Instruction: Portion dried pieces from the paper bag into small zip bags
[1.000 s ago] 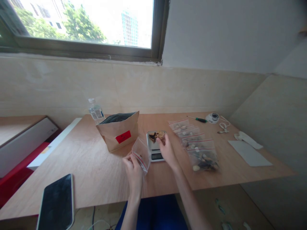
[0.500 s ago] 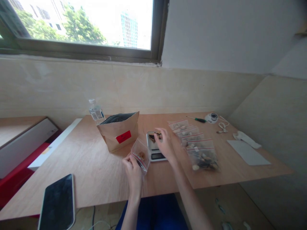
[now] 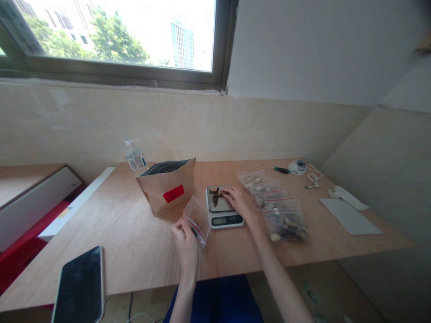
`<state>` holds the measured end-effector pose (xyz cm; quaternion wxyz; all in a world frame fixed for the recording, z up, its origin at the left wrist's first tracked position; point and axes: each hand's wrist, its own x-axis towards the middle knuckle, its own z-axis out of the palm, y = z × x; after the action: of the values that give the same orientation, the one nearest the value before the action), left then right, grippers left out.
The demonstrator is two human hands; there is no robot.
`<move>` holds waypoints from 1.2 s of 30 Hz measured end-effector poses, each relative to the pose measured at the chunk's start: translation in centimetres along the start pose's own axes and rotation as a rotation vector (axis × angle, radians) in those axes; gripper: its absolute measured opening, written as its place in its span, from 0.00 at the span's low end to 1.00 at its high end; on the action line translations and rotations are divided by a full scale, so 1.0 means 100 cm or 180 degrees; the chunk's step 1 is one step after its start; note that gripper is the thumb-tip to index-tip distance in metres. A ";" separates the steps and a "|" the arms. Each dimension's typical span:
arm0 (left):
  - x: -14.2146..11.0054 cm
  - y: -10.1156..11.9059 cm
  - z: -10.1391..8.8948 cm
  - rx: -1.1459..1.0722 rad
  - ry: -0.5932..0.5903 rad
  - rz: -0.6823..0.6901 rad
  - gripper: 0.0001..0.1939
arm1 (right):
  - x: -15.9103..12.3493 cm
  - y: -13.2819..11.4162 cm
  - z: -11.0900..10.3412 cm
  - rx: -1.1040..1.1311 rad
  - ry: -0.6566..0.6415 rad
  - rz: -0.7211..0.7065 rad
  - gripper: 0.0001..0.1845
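My left hand [image 3: 186,240] pinches a small clear zip bag [image 3: 196,215] with a red seal line; a little of something lies inside it, too small to name. A white kitchen scale [image 3: 232,220] stands just right of that bag. Dark brown dried pieces [image 3: 215,199], perhaps mushroom slices, lie on its plate. Over the plate's right side, my right hand [image 3: 238,200] has its fingers closed at the edge of these pieces. A brown paper pouch [image 3: 168,193] with a red label stands upright and open at the top, behind my left hand.
Several filled zip bags [image 3: 284,220] overlap in a row right of the scale. Farther back are a green-handled screwdriver [image 3: 281,170], a white camera [image 3: 298,166] and white paper [image 3: 350,216]. A water bottle [image 3: 135,159] stands behind the pouch; a tablet [image 3: 79,282] sits at the front left.
My right hand has moved from above the scale's plate down and right, onto the edge of the dried pieces. More of the pieces and the scale's display now show. My left hand stays on the bag.
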<state>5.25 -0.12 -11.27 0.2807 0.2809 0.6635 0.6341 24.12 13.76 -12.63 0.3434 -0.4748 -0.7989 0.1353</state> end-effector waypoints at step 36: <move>-0.001 0.020 -0.002 -0.0010 0.0159 -0.0316 0.11 | -0.011 -0.158 -0.011 0.1636 0.0301 0.0310 0.13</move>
<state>5.22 -0.22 -9.30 0.2956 0.2313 0.6824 0.6273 14.72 4.63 -3.75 0.4827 -0.4157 -0.6976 0.3278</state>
